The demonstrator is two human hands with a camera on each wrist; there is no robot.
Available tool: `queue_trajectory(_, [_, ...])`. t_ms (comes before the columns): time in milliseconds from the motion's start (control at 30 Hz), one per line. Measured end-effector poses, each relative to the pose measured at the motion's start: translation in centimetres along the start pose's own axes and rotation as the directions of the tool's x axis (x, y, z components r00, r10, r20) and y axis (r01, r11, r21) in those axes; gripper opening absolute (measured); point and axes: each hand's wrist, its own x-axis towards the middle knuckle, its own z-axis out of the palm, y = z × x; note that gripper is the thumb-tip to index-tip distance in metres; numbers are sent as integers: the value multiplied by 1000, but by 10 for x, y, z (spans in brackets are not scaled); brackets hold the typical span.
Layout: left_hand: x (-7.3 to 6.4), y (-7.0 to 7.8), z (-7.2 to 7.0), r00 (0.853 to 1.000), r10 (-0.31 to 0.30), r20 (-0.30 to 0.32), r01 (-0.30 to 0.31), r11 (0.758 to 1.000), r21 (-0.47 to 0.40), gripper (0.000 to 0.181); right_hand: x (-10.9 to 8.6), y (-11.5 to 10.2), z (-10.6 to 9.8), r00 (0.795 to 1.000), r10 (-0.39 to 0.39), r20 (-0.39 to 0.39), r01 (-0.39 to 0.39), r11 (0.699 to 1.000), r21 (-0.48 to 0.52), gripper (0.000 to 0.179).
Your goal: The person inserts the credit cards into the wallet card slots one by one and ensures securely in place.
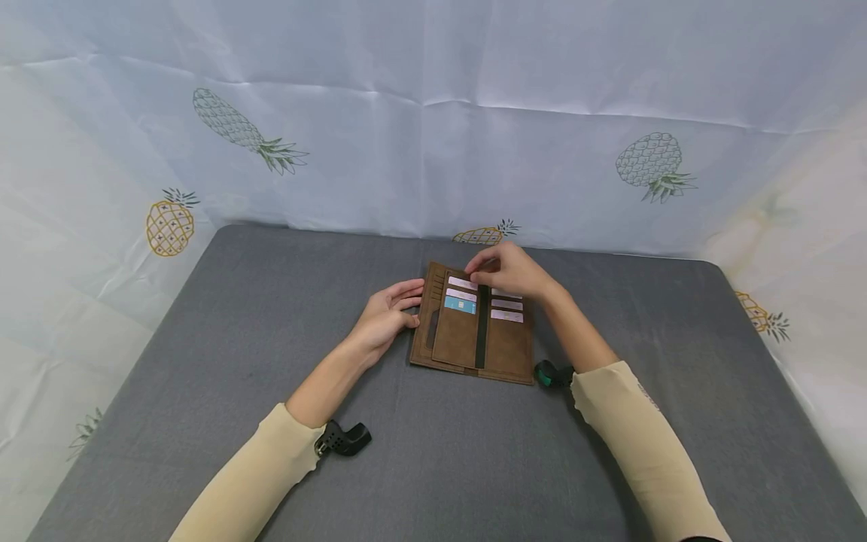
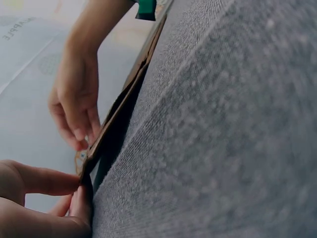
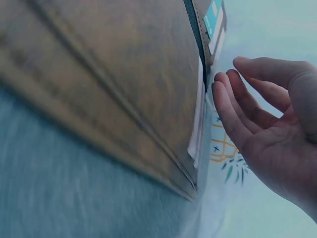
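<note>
A brown bifold wallet lies spread open on the grey table, with a dark strip down its middle. Pale cards show in slots on both sides, and a blue card sits lowest on the left. My left hand pinches the wallet's left edge; in the left wrist view the thumb and fingers meet on either side of it. Over the wallet's upper part hovers my right hand. The right wrist view shows its thumb and fingers loosely bent, apart, and holding nothing.
A grey cloth covers the table. Behind it hangs a white curtain printed with pineapples. Black wrist devices are worn at both sleeves, the right one close to the wallet's lower right corner.
</note>
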Motion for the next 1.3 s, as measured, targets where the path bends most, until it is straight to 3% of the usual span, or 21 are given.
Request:
queue_trajectory(333, [-2,3,-1,1000,8,22,-12,981,194,79,-37,4,-21,996,26,-85,-29,999,-28,22])
queue_trajectory(533, [-2,4,-4,997,24,73,-47,939,341,82,-70,6,-30,988,47,-145,-61,994,-93,19])
queue_trajectory(733, [-3,5,-7,995,43,91,-76,912,403,83,-99,9,-33,975,64,-214,-93,987,-129,14])
queue_trajectory(967, [-5,8,-16,992,98,79,-126,835,535,81,-116,16,-30,967,75,-243,-110,985,-135,13])
queue_trajectory(1100, [-6,10,-22,991,110,77,-134,810,571,77,-122,19,-32,958,71,-278,-121,979,-165,14])
queue_trajectory(1233, [-7,15,-28,988,135,75,-153,771,618,72,-126,21,-37,936,-6,-353,-83,968,-238,12])
queue_trajectory(1300, [-9,19,-32,983,170,74,-176,734,655,68,-126,21,-40,918,-72,-390,-52,953,-299,12])
